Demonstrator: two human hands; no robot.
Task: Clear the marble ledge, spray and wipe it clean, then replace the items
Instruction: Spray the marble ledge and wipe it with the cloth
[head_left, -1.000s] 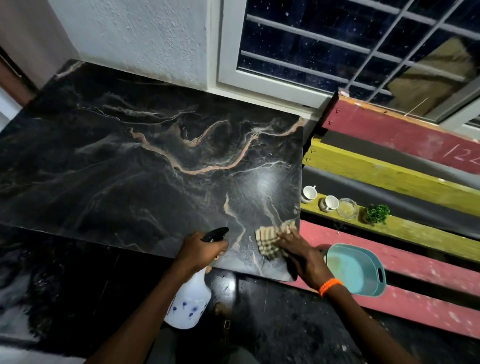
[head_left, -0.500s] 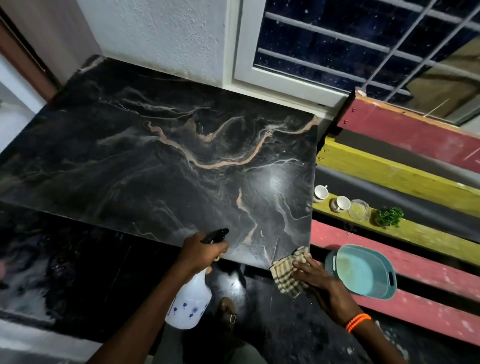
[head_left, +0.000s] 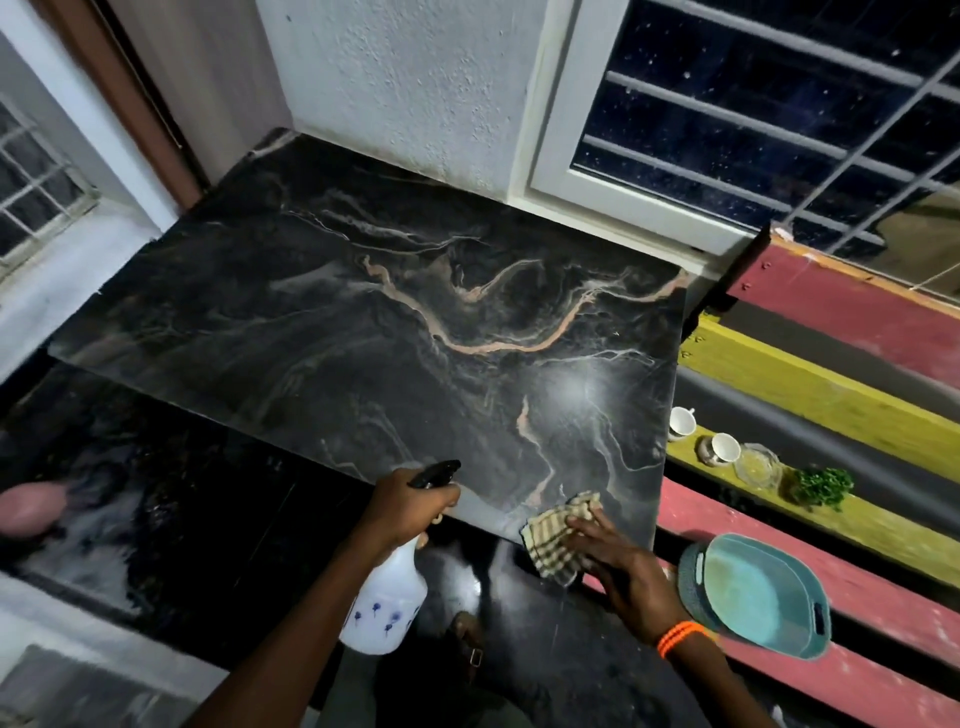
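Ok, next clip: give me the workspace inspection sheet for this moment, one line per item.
Surface: black marble ledge, bare, glare patch near the right edge.
Job's things: checked cloth on the near edge; white spray bottle held below the edge.
Clutter: two cups, glass dish, small plant and teal tray on the painted bench.
Grippers: left hand grips the bottle; right hand presses the cloth.
Cables: nothing seen.
Surroundings: textured wall, barred window, dark outside.

black marble ledge (head_left: 363, 322) with peach veins, beige checked cloth (head_left: 553, 538), teal tray (head_left: 810, 587)
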